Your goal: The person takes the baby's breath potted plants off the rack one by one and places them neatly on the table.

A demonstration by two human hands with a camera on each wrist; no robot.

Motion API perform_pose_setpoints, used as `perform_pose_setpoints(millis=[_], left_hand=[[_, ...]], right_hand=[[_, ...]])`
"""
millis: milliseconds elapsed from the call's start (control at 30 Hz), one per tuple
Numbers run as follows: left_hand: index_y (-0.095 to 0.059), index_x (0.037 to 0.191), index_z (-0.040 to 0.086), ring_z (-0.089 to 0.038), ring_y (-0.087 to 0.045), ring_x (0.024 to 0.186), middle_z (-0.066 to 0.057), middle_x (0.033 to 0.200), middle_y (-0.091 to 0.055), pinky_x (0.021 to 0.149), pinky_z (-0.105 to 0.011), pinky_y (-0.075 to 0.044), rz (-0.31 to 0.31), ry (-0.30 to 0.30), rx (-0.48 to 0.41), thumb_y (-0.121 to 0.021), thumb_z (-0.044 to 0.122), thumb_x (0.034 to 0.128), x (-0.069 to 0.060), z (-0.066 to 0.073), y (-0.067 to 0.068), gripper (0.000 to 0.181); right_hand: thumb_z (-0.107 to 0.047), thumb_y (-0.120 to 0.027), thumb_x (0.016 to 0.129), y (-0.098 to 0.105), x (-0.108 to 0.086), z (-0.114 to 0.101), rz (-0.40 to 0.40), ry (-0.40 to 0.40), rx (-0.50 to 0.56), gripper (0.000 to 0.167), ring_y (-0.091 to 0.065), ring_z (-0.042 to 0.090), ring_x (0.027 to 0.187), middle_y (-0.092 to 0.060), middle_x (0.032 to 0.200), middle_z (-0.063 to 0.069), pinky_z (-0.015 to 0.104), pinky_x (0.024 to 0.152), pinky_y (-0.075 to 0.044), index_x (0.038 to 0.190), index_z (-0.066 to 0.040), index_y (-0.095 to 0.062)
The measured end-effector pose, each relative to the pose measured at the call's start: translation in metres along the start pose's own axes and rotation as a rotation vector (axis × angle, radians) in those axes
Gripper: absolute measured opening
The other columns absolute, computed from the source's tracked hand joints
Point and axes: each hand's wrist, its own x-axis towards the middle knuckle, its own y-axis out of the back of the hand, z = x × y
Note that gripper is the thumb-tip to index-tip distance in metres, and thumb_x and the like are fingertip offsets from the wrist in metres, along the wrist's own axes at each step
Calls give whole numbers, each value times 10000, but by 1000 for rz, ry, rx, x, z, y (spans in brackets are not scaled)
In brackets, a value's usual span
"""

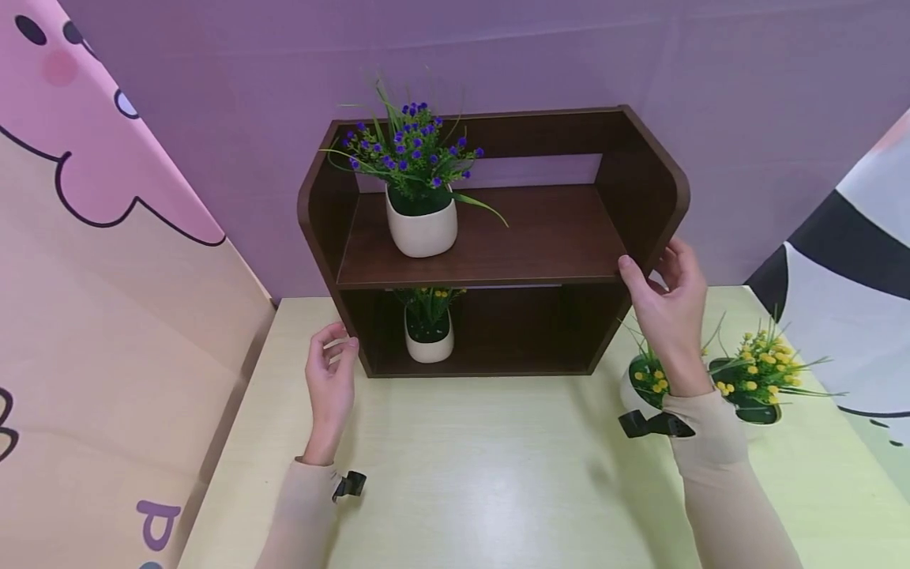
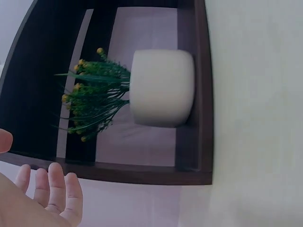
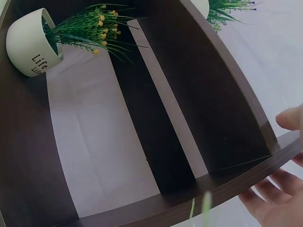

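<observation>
A dark brown two-tier shelf (image 1: 483,280) stands on the table (image 1: 455,458). My right hand (image 1: 671,320) grips its right side panel, thumb at the front edge and fingers along the outside; the right wrist view shows this right hand (image 3: 279,196) too. Beside the lower left side panel is my left hand (image 1: 332,387), fingers loosely bent and holding nothing; whether the fingertips touch the panel I cannot tell. A white pot with purple flowers (image 1: 423,229) stands upright on the upper tier. On the lower tier, toward the left, is a white pot with yellow flowers (image 1: 430,341).
To the right of the shelf, partly behind my right wrist, stand a white pot (image 1: 635,387) and another pot with yellow flowers (image 1: 764,367). A purple cloth wall (image 1: 498,55) is behind the shelf, and a printed panel (image 1: 128,300) borders the table's left side.
</observation>
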Motion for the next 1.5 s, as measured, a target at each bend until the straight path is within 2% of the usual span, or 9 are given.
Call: perform_pose_setpoints(millis=[333,500,767,867,967,1033,1200,1333,1500], left_hand=[[-636,1268,-69,-96,-642,1034,-200,1246,-642,876,-159,-515,-84,28,28,-633,56,1044,-12,-12,-11,256],[-641,1259,-77,-95,-633,1009,-275,1266,-631,855,-154,-512,-115,21,27,-637,56,1044,-16,-15,-17,253],[-662,1243,-56,-40,-624,988,-258,1246,-660,843,-148,-507,-129,23,53,-666,66,1034,-18,-22,-25,242],[-663,1253,-41,-97,-648,1014,-262,1269,-660,856,-156,-512,-138,19,68,-675,74,1028,-19,-24,-32,253],[-664,1270,-11,-247,-681,1070,-268,1301,-650,893,-225,-540,-148,19,99,-682,84,1022,-19,-25,-39,267],[-659,1284,-7,-348,-682,1118,-270,1320,-640,931,-328,-571,-156,14,122,-690,84,1014,-19,-27,-44,286],[-673,1285,-16,-416,-663,1198,-219,1317,-639,978,-596,-564,-159,-16,174,-716,74,986,-20,-34,-52,315],[-701,1249,9,-414,-652,1206,-207,1294,-637,964,-613,-565,-152,-30,213,-739,85,955,-20,-40,-56,306],[-721,1222,60,-377,-620,1237,-196,1329,-619,964,-556,-578,-147,-33,277,-762,118,928,-19,-48,-59,302]], right_hand=[[-242,-708,1019,-2,0,10,-15,-46,67,430,-671,61,1146,-692,1305,-58,209,1019,-543,1441,-208,-633],[-262,-670,1043,-2,-1,13,-7,-77,82,411,-657,44,1149,-691,1301,-86,189,1021,-529,1448,-205,-634],[-257,-631,1063,-4,0,19,-5,-15,107,373,-656,58,1142,-701,1304,-52,175,996,-514,1428,-181,-650],[-264,-621,1069,-3,-1,20,-7,-12,128,361,-652,79,1158,-704,1325,-28,180,1006,-509,1419,-186,-658],[-262,-611,1075,-1,-1,19,-18,-23,147,368,-641,102,1193,-694,1369,-2,194,1033,-504,1435,-195,-650],[-250,-612,1076,-1,-2,19,-18,-28,169,370,-634,112,1213,-688,1384,2,196,1048,-501,1440,-193,-647],[-224,-620,1071,-3,-2,20,-8,-37,219,358,-625,121,1202,-686,1346,-18,191,1049,-494,1422,-161,-657],[-235,-605,1081,-6,-3,22,-25,-36,210,368,-612,122,1239,-669,1384,-11,212,1089,-488,1442,-177,-642],[-258,-582,1094,-8,-4,23,-58,-32,184,397,-592,125,1310,-636,1471,12,255,1153,-475,1489,-221,-609]])
